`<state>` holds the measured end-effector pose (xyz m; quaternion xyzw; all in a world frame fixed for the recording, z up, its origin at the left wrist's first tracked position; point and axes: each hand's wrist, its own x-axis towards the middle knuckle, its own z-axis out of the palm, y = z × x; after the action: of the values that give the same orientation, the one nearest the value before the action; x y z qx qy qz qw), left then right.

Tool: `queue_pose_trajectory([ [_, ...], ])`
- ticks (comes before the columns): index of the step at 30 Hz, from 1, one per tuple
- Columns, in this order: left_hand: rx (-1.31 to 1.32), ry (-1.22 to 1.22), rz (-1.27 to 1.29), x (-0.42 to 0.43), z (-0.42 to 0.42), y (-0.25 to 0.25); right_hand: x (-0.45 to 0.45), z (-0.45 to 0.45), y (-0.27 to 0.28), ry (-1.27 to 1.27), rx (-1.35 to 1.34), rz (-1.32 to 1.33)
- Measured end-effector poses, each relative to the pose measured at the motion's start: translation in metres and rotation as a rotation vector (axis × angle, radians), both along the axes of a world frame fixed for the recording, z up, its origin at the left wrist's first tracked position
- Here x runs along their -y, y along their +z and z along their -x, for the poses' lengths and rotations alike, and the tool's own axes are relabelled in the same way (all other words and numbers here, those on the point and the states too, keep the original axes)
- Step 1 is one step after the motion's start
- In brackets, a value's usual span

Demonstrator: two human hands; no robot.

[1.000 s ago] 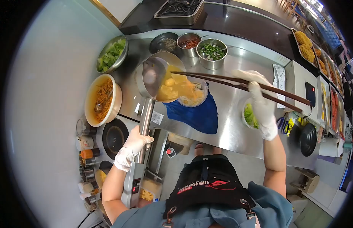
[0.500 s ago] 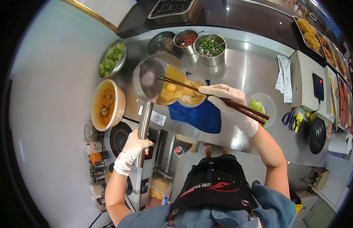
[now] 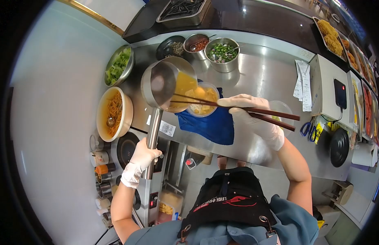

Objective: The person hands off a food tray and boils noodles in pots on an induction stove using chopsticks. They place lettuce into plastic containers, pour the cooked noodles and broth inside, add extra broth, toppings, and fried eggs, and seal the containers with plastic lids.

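Observation:
My gloved left hand [image 3: 143, 157] is closed round the steel handle of a pot [image 3: 159, 83]. The pot is tilted to the right, with yellow broth at its lip, over a round clear bowl [image 3: 212, 94] that holds yellow pieces in broth. Long dark chopsticks [image 3: 275, 114] are held in my gloved right hand [image 3: 253, 115], and their tips reach to the pot's lip above the broth. Under and beside the bowl lies a blue cloth [image 3: 214, 127]. Behind my right hand, a second clear bowl [image 3: 281, 108] is partly hidden.
Bowls of lettuce [image 3: 118, 66] and orange shreds [image 3: 114, 111] stand at the left. Steel tubs of green onion [image 3: 222, 54] and a red topping [image 3: 197, 44] are at the back. Blue scissors [image 3: 308, 129], receipts [image 3: 306, 85] and a black dish [image 3: 339, 147] lie at the right.
My right hand has come left from beyond the second bowl, bringing the chopsticks close to the pot. More yellow pieces are in the round bowl, and fewer show in the pot.

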<state>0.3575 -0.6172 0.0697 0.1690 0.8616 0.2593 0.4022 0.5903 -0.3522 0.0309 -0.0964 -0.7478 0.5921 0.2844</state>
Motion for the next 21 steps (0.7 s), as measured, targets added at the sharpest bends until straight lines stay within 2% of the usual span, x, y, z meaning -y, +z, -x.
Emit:
queue_pose_trajectory([
  [2, -0.014, -0.013, 0.016, -0.002, -0.001, 0.001, 0.005, 0.010, -0.001, 0.009, -0.071, -0.019],
  [7, -0.023, -0.014, 0.005, 0.001, 0.000, -0.004, 0.000, 0.010, -0.009, 0.100, -0.043, 0.021],
  [11, -0.029, 0.013, 0.004, 0.003, -0.003, -0.009, -0.014, 0.004, -0.008, -0.017, -0.055, -0.119],
  [13, -0.060, 0.000, 0.001, 0.002, -0.008, -0.009, -0.019, 0.003, 0.001, -0.037, -0.080, -0.001],
  [15, -0.091, -0.018, -0.001, 0.000, -0.014, -0.008, -0.022, 0.007, 0.000, -0.040, -0.097, -0.036],
  [17, -0.129, -0.031, -0.016, -0.002, -0.018, -0.005, -0.020, 0.010, 0.003, -0.059, -0.094, 0.213],
  [21, -0.153, -0.051, -0.013, 0.001, -0.017, -0.009, -0.022, 0.013, -0.003, -0.017, -0.079, 0.205],
])
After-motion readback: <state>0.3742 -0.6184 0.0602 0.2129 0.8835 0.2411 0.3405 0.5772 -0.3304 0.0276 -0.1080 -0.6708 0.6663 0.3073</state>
